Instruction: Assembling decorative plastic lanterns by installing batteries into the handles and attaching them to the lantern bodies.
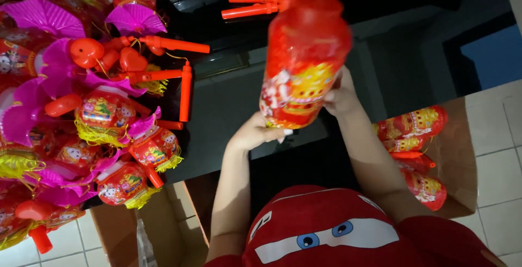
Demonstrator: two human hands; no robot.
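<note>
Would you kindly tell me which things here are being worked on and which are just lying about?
In hand:
- red lantern, held up
- left hand at its base
- right hand on its side

Lying about:
- heap of pink-fanned lanterns
- cardboard box of red lanterns
- dark table

Both bare forearms reach up and away from the body, roughly parallel. The left hand (254,132) sits lower, wrist bent, fingers curled inward in a grip. The right hand (341,94) is raised slightly higher and further out, its fingers seemingly pinched shut, though blur hides the fingertips. The hands stay apart.
</note>
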